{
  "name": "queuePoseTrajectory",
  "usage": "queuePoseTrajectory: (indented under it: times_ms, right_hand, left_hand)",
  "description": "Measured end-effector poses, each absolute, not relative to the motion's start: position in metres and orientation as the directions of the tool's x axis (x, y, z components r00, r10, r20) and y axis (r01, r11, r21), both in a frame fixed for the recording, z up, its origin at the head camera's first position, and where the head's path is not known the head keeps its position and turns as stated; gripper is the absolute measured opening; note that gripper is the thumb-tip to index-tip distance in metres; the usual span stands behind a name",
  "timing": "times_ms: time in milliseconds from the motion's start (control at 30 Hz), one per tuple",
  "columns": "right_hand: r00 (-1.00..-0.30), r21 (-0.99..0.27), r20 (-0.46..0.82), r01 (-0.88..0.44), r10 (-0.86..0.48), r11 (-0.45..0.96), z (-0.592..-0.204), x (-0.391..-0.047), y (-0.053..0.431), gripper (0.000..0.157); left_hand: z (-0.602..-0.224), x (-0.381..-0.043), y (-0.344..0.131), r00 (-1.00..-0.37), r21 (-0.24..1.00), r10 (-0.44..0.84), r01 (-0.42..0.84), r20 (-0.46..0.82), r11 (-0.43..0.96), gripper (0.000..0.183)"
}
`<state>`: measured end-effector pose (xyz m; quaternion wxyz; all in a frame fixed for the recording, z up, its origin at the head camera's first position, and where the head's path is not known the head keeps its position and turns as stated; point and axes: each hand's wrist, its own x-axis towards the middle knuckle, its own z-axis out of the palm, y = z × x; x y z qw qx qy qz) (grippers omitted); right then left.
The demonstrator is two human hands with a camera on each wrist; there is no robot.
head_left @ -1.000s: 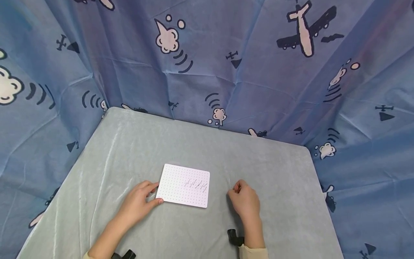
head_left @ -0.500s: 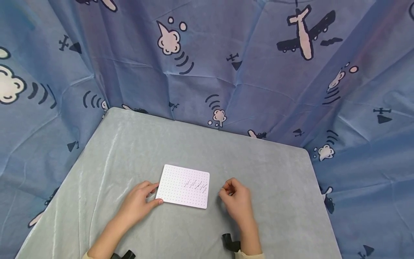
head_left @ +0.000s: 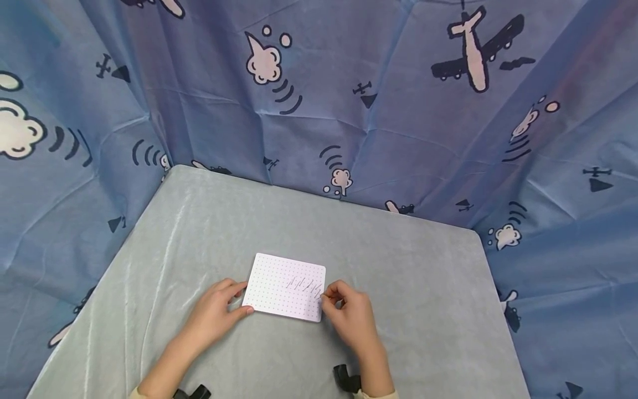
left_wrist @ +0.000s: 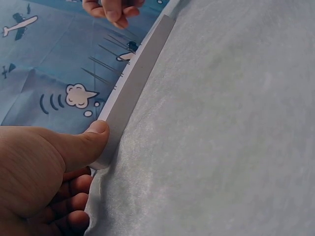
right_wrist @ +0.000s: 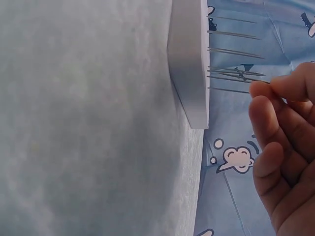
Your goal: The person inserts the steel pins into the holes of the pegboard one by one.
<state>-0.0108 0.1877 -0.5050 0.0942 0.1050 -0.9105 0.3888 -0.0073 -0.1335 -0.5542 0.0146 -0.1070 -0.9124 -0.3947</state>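
Note:
A white pegboard (head_left: pixel 269 288) with a grid of tiny holes lies flat on the cloth. Several thin needles (head_left: pixel 299 284) stand in rows toward its right end; the right wrist view shows them upright in the board, slightly tilted. My left hand (head_left: pixel 211 313) grips the board's left end, thumb at the near corner and forefinger at the far part of that edge. At the right edge, my right hand (head_left: pixel 351 313) pinches one needle (right_wrist: pixel 236 79) between thumb and forefinger; its lower end meets the board. The other fingers are curled.
A pale grey-green cloth (head_left: pixel 413 266) covers the table around the board. Blue curtains (head_left: pixel 309 83) printed with planes and clouds surround the table at the back and sides. Black wrist mounts (head_left: pixel 346 379) sit by both wrists.
My right hand has moved left from the cloth to the board's right edge, bringing its needle to the board. The left hand and the board have stayed in place.

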Motion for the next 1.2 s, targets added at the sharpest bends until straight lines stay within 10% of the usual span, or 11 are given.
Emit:
queuePoseTrajectory:
  times_ms: [1200]
  right_hand:
    - [-0.952,-0.571,0.236,-0.299,-0.196,0.765,-0.5100,-0.0092,0.1797,0.031]
  left_hand:
    - [-0.5531,-0.0072,-0.1323,-0.976,0.714,0.186,0.213,0.117,0.667,0.051]
